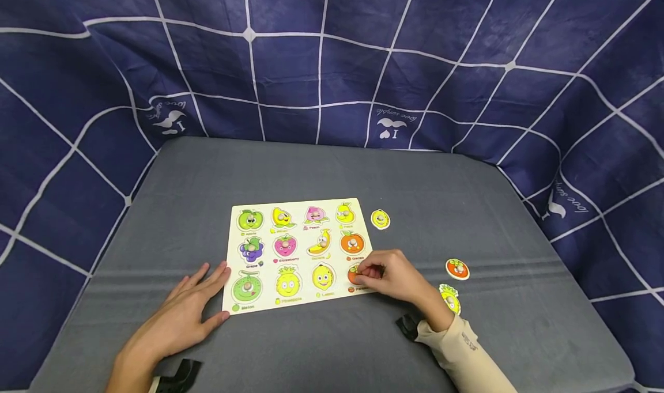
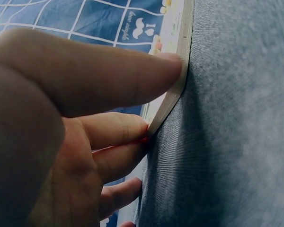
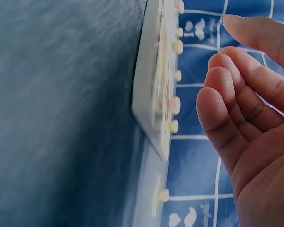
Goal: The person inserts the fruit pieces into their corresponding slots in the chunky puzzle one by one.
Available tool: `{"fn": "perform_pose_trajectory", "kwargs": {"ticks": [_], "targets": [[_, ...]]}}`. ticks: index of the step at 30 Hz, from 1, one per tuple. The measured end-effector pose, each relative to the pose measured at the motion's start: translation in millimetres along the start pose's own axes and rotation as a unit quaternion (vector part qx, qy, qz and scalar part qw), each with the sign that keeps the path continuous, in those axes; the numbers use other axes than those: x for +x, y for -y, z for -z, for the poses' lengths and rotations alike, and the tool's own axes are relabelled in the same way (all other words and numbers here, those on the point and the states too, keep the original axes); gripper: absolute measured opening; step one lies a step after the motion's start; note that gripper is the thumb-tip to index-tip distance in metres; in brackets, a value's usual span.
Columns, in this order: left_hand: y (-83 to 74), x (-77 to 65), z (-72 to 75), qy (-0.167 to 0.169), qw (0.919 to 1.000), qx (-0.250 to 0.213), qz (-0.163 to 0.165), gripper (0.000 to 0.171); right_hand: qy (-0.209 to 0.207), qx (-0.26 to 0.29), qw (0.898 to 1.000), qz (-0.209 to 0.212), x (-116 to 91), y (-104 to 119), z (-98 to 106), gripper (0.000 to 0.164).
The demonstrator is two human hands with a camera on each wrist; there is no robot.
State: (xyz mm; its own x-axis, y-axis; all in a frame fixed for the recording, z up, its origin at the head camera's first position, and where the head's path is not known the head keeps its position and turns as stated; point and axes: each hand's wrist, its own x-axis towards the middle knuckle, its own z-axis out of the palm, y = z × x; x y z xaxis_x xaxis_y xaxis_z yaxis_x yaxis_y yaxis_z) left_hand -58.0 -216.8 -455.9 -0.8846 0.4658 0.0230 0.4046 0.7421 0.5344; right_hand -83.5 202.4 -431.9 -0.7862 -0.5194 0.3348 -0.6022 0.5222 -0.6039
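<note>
A pale wooden knob puzzle board (image 1: pixel 267 259) lies on the grey table, printed with named fruits in three rows. My left hand (image 1: pixel 187 306) rests at its left edge with fingers spread; the thumb (image 2: pixel 151 78) touches the board's edge in the left wrist view. Over the lower right corner, my right hand (image 1: pixel 391 275) partly covers the persimmon piece (image 1: pixel 354 274). In the right wrist view, the right hand's fingers (image 3: pixel 215 111) are loosely bent, the thumb stands apart, and nothing shows between them. Small knobs (image 3: pixel 175 105) stick up from the board there.
To the right of the board lie a round yellow fruit piece (image 1: pixel 380 219), an orange-red fruit piece (image 1: pixel 457 269) and a pineapple piece (image 1: pixel 450 298), the last close beside the right wrist. A blue curtain (image 1: pixel 290 64) with white lines encloses the table (image 1: pixel 311 168) behind and at the sides.
</note>
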Motion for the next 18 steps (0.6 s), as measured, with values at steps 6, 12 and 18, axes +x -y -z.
{"fn": "perform_pose_trajectory", "kwargs": {"ticks": [6,12,18], "targets": [[0.0,-1.1,-2.1,-0.008,0.9999,0.003,-0.006,0.077,-0.029,-0.008,1.000,0.002,-16.9,-5.6,7.6,0.015],[0.1,-1.0,-1.6,-0.004,1.0000,0.001,-0.003,0.078,-0.050,-0.015,0.998,-0.028,-33.1,-9.2,17.1,0.015],[-0.8,-0.8,-1.2,-0.003,1.0000,0.001,0.000,0.078,-0.068,-0.029,0.997,-0.039,-46.3,-13.4,25.1,0.015]]}}
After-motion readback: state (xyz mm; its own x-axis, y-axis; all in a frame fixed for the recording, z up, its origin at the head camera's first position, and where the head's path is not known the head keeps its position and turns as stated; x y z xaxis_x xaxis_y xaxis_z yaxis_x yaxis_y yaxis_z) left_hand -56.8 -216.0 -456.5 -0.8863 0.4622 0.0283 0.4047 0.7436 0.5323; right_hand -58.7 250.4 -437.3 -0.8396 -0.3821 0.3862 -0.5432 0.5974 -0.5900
